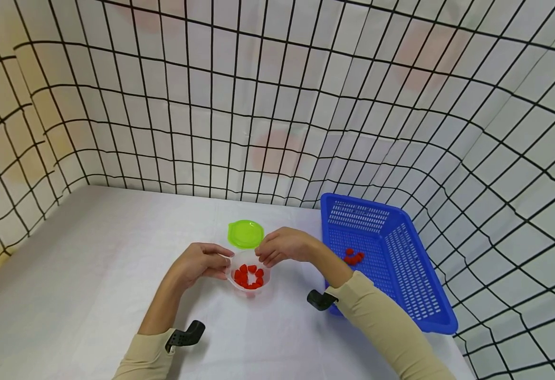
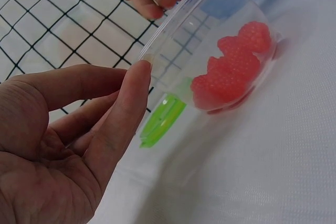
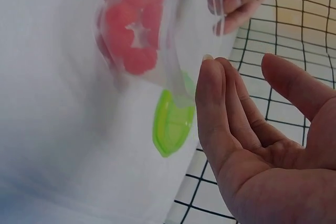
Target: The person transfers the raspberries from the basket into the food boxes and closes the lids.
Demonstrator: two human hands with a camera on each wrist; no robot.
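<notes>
A clear plastic bowl [image 1: 248, 290] holds several red raspberries [image 2: 231, 66]; its shape also shows in the right wrist view. My left hand [image 1: 202, 265] pinches the bowl's rim on its left side between thumb and fingers. Over the opposite side of the rim is my right hand [image 1: 284, 246], its thumb apart from the fingers [image 3: 211, 93] and nothing between them. Whether those fingertips touch the rim I cannot tell. Just behind the bowl, a bright green lid [image 1: 246, 234] with a small tab lies on the white table.
To the right stands a blue perforated basket [image 1: 367, 236] with several red raspberries [image 1: 353, 258] inside; my right forearm passes in front of its near left part. Black wire grid [image 1: 258, 95] encloses the back and sides of the white-covered table [image 1: 68, 274].
</notes>
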